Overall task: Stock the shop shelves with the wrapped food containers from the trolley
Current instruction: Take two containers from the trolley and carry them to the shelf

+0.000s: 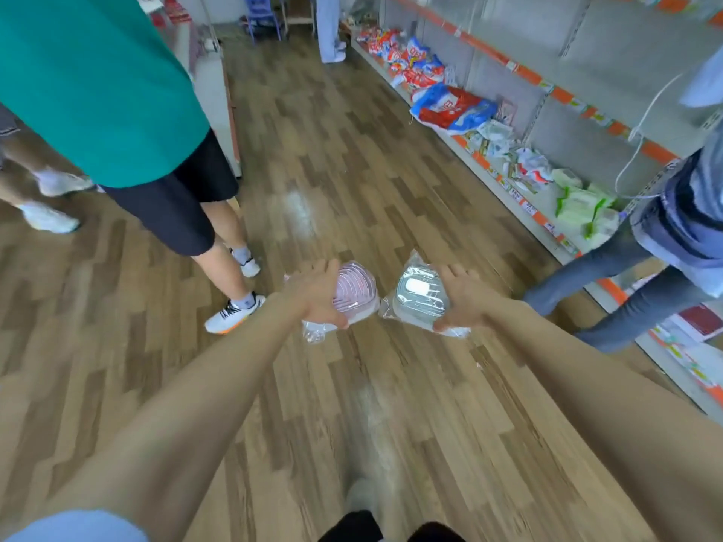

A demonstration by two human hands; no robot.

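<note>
My left hand grips a pink food container wrapped in clear plastic, thumb below and fingers over its top. My right hand grips a grey-green wrapped container with a white patch on its lid. Both are held out in front of me, side by side above the wooden floor. The shop shelves run along the right side. No trolley is in view.
A person in a green shirt and black shorts stands close at the left. Another person in jeans bends at the shelves on the right. Bags of goods lie on the lowest shelf. Chairs stand at the far end.
</note>
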